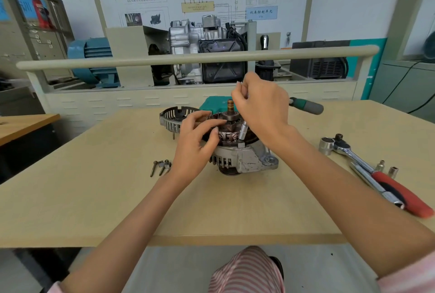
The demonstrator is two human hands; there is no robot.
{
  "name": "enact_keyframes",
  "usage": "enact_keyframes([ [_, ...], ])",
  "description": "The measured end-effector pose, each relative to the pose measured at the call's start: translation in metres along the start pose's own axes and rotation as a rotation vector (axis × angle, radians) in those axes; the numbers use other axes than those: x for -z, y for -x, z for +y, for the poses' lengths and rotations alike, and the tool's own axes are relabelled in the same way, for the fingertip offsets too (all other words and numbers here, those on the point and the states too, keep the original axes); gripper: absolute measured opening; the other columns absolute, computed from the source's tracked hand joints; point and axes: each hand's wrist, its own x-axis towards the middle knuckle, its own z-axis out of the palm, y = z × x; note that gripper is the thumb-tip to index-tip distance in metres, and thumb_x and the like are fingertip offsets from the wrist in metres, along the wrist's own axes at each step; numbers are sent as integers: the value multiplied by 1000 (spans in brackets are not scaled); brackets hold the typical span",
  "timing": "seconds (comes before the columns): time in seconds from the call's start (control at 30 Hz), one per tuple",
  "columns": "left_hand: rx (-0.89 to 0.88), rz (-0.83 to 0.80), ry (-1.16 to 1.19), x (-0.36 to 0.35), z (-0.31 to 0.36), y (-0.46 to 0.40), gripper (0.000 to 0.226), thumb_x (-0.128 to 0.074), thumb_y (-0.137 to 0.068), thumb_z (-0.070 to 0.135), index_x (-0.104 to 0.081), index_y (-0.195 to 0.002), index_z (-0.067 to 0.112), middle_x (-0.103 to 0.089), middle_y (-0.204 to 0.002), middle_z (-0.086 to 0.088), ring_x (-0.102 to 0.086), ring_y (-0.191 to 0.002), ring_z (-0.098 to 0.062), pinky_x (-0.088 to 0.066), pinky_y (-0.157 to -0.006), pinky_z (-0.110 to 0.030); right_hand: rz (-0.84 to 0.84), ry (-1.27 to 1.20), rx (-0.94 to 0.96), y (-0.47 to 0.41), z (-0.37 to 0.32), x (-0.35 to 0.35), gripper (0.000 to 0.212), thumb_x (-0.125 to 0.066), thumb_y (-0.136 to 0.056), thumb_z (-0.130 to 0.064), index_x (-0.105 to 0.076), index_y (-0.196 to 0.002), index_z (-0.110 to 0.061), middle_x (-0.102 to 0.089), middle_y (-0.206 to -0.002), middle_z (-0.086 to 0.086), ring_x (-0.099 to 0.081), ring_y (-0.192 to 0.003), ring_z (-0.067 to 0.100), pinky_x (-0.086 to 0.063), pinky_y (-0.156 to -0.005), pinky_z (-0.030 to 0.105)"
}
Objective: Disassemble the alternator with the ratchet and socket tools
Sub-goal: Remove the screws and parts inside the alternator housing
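The alternator stands pulley-down at the middle of the table, its rear cover off, copper windings and rotor shaft exposed. My left hand grips the top of the windings on the left side. My right hand hovers over the right side, fingers curled round the top of a slim socket driver that stands on a housing bolt. A green and grey handle sticks out behind that hand; I cannot tell if it joins the driver.
The removed slotted rear cover lies behind left, by a green case. Loose long bolts lie left of the alternator. At right lie a red-handled ratchet, a large socket and two small sockets. A rail borders the back.
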Motion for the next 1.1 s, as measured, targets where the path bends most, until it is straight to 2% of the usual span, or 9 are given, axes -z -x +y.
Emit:
enact_keyframes([
  [0.13, -15, -10, -6, -1, 2, 0, 26, -50, -91, 15, -69, -109, 20, -50, -118, -1, -43, -118, -17, -33, -102, -26, -35, 73, 108, -2, 1, -1, 18, -38, -95, -26, -45, -81, -15, -46, -63, 0, -47, -58, 19, -29, -53, 30],
  [0.27, -22, -26, -28, -2, 5, 1, 24, -51, -93, 10, -69, -106, 19, -48, -116, 2, -40, -116, -15, -27, -99, -13, -25, 40, 163, -1, -2, 0, 19, -41, -94, -22, -49, -80, -12, -46, -60, 1, -47, -55, 20, -33, -51, 30],
  [0.37, -20, -71, -19, -2, 8, 2, 24, -50, -95, 9, -68, -106, 20, -47, -117, 3, -38, -118, -15, -24, -99, -11, 88, -88, 308, 2, -5, 1, 18, -55, -84, -10, -53, -67, -5, -47, -49, 4, -45, -42, 22, -29, -43, 26],
  [0.47, 41, -110, 83, 2, 15, 1, 22, -48, -96, 18, -64, -105, 31, -49, -119, 4, -37, -120, -13, -23, -100, -12, 119, -209, 389, 3, -6, -1, 20, -61, -79, -7, -52, -62, -5, -44, -47, 1, -38, -42, 14, -29, -43, 24],
  [0.57, 49, -156, 131, 8, 23, -5, 23, -45, -89, 34, -54, -105, 48, -49, -114, 17, -34, -115, -6, -21, -96, -8, 40, -352, 327, 1, -2, -1, 23, -60, -83, -11, -51, -63, -6, -41, -51, -5, -40, -48, 10, -34, -49, 26],
  [0.7, 49, -271, 83, 9, 28, -15, 18, -52, -87, 39, -59, -102, 46, -47, -116, 23, -29, -117, -9, -20, -108, -34, -75, -493, 281, 0, -1, 0, 27, -61, -85, -15, -45, -64, -13, -50, -53, 3, -44, -51, 13, -38, -54, 30],
  [0.83, 61, -377, 98, 9, 27, -23, 18, -56, -93, 29, -63, -106, 40, -47, -125, 19, -28, -127, -12, -15, -112, -50, -125, -664, 189, -1, -3, -2, 31, -61, -84, -10, -41, -62, -14, -38, -52, -10, -37, -50, 5, -33, -54, 20],
  [0.97, 107, -457, 217, 12, 22, -28, 24, -56, -92, 23, -66, -114, 27, -51, -130, 13, -33, -131, -13, -20, -115, -44, -127, -754, 100, 0, -5, -3, 29, -61, -84, -7, -44, -60, -10, -37, -51, -10, -36, -50, 4, -33, -54, 17],
  [1.1, 74, -375, 329, 10, 21, -22, 22, -60, -89, 13, -69, -98, 31, -62, -104, 27, -42, -119, -1, -25, -110, -28, -168, -650, 177, 1, -12, 3, 26, -58, -86, -10, -44, -64, -11, -41, -55, -7, -42, -53, 8, -37, -57, 23],
])
